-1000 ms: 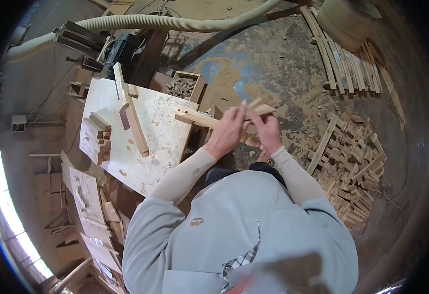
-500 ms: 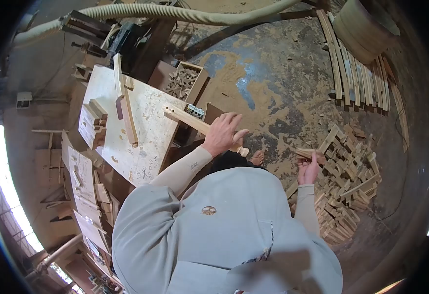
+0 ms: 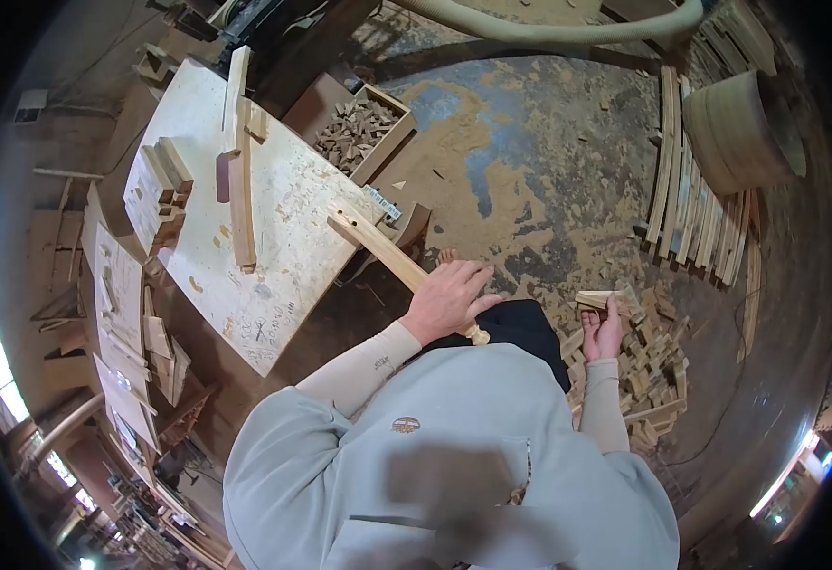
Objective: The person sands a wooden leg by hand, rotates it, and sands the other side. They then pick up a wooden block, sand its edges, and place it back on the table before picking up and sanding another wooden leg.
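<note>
My left hand (image 3: 449,299) is wrapped over a turned wooden furniture leg (image 3: 389,253), its thumb on the side nearer my body. The leg's square end, with dark holes in it, rests on the edge of the worktable (image 3: 278,328). Its rounded, turned end sticks out beyond my palm, close to my shirt. Out to the side, my right hand (image 3: 604,334) grips a short wooden block (image 3: 595,299) between thumb and fingers. That block is above a heap of wood offcuts (image 3: 658,380) on the floor.
On the worktable lie a long wooden fence (image 3: 241,204) and stacked wood pieces (image 3: 161,180). A box of small offcuts (image 3: 392,152) stands beyond it. Long wooden strips (image 3: 696,223) lie near a large drum (image 3: 734,133). A ribbed hose (image 3: 549,34) crosses the far floor.
My view has shifted, so the worktable and heap appear displaced. My left hand stays on the leg. The block in my right hand has turned and now lies more level.
</note>
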{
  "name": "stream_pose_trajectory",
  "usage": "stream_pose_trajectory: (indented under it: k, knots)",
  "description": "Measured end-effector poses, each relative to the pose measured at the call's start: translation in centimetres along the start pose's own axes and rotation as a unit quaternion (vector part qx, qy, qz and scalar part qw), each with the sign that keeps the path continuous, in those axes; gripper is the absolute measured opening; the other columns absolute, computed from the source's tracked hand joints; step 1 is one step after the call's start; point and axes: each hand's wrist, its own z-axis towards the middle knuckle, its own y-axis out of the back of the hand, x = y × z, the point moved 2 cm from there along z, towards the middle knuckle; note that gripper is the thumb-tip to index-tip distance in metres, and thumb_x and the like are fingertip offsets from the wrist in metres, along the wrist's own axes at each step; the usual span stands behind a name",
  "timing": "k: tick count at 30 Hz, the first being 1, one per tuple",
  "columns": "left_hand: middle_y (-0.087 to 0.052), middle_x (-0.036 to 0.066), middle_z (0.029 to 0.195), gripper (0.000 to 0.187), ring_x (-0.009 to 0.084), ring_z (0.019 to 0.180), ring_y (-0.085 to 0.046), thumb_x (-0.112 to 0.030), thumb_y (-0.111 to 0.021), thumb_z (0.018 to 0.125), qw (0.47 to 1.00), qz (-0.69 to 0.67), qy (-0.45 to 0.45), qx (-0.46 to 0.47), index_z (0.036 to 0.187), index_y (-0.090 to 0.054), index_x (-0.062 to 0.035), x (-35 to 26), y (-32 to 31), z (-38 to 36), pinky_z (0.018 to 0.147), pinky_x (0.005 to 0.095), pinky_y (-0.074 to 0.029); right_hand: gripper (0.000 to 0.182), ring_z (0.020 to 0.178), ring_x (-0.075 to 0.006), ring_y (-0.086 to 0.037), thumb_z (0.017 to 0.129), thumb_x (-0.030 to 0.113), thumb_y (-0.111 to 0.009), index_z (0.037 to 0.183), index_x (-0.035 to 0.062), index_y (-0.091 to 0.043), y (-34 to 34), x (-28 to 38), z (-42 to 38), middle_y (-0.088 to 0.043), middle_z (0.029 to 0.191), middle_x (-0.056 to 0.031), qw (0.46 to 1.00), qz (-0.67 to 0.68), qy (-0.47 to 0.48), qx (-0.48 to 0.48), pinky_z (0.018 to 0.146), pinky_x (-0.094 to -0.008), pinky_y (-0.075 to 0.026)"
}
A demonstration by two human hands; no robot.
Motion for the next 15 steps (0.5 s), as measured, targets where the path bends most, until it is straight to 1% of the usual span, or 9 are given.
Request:
stream_pose_trajectory:
  k: [2,4,6,7,8,10,12,13,15]
  knots:
    - [-0.070,0.010,0.123,0.053,0.0291,0.110,-0.068,-0.051,-0.070,0.105,1.000,0.003,0.007,-0.012,0.133,-0.073,-0.0060,0.0,-0.2,0.0,0.096,0.0432,-0.054,0.031,0.097,-0.0168,-0.070,0.113,0.040,-0.070,0.122,0.0108,-0.071,-1.9,1.1,1.1,-0.075,0.110,-0.0024,0.999,-0.007,-0.004,0.041,0.088,-0.0339,-0.056]
    - [-0.070,0.010,0.123,0.051,0.0293,0.111,-0.068,-0.050,-0.072,0.105,0.999,0.015,0.023,-0.017,0.132,-0.073,-0.0065,-0.1,-0.2,0.2,0.096,0.0428,-0.054,0.032,0.097,-0.0168,-0.070,0.113,0.040,-0.070,0.123,0.0093,-0.071,-2.9,2.2,4.0,-0.074,0.110,-0.0028,0.998,-0.014,-0.008,0.059,0.088,-0.0345,-0.056]
    - [-0.071,0.010,0.123,0.051,0.0295,0.112,-0.068,-0.049,-0.073,0.104,0.999,0.021,0.046,-0.018,0.132,-0.074,-0.0067,-0.2,-0.2,0.4,0.097,0.0428,-0.054,0.035,0.108,-0.0212,-0.071,0.114,0.038,-0.069,0.132,0.0087,-0.064,-3.4,3.1,7.3,-0.073,0.121,-0.0067,0.994,-0.013,-0.025,0.106,0.094,-0.0396,-0.057]
    - [-0.071,0.010,0.123,0.051,0.0298,0.113,-0.069,-0.048,-0.074,0.103,0.998,0.023,0.060,-0.013,0.132,-0.074,-0.0068,-0.4,-0.4,0.4,0.098,0.0428,-0.055,0.034,0.106,-0.0211,-0.071,0.114,0.037,-0.069,0.133,0.0081,-0.065,-4.0,4.0,8.8,-0.072,0.120,-0.0071,0.993,-0.012,-0.035,0.115,0.090,-0.0389,-0.059]
    - [-0.071,0.010,0.123,0.051,0.0298,0.113,-0.069,-0.048,-0.074,0.103,0.997,0.026,0.067,-0.011,0.132,-0.074,-0.0068,-0.6,-0.5,0.5,0.098,0.0428,-0.055,0.034,0.106,-0.0211,-0.071,0.114,0.037,-0.069,0.133,0.0081,-0.065,-4.6,5.0,10.3,-0.072,0.120,-0.0071,0.992,-0.015,-0.042,0.117,0.090,-0.0389,-0.059]
    - [-0.073,0.010,0.124,0.051,0.0308,0.115,-0.070,-0.047,-0.076,0.101,0.995,0.043,0.085,-0.038,0.133,-0.074,-0.0067,-0.9,-0.6,0.9,0.100,0.0431,-0.056,0.035,0.102,-0.0208,-0.070,0.115,0.035,-0.066,0.134,0.0053,-0.065,-5.8,7.2,13.7,-0.072,0.119,-0.0092,0.987,0.001,-0.036,0.155,0.084,-0.0371,-0.059]
    - [-0.075,0.011,0.121,0.050,0.0317,0.114,-0.071,-0.045,-0.079,0.100,0.993,0.058,0.097,-0.040,0.131,-0.076,-0.0061,-1.5,-0.8,1.3,0.099,0.0436,-0.057,0.035,0.097,-0.0205,-0.069,0.117,0.033,-0.064,0.134,0.0025,-0.065,-7.1,10.6,16.1,-0.071,0.118,-0.0114,0.986,0.006,-0.010,0.167,0.079,-0.0364,-0.059]
    - [-0.075,0.011,0.119,0.048,0.0319,0.112,-0.072,-0.043,-0.079,0.099,0.990,0.072,0.108,-0.048,0.128,-0.077,-0.0058,-1.7,-0.8,1.6,0.098,0.0435,-0.057,0.036,0.096,-0.0204,-0.068,0.117,0.033,-0.063,0.133,0.0005,-0.064,-7.5,12.6,17.1,-0.071,0.118,-0.0125,0.986,0.021,0.005,0.165,0.079,-0.0366,-0.059]
    - [-0.077,0.012,0.113,0.041,0.0327,0.107,-0.073,-0.039,-0.081,0.098,0.986,0.089,0.118,-0.074,0.122,-0.079,-0.0049,-2.3,-0.9,2.0,0.094,0.0438,-0.058,0.035,0.096,-0.0207,-0.068,0.117,0.034,-0.064,0.131,0.0017,-0.065,-7.0,15.6,20.5,-0.071,0.114,-0.0112,0.986,0.034,0.016,0.164,0.079,-0.0361,-0.057]
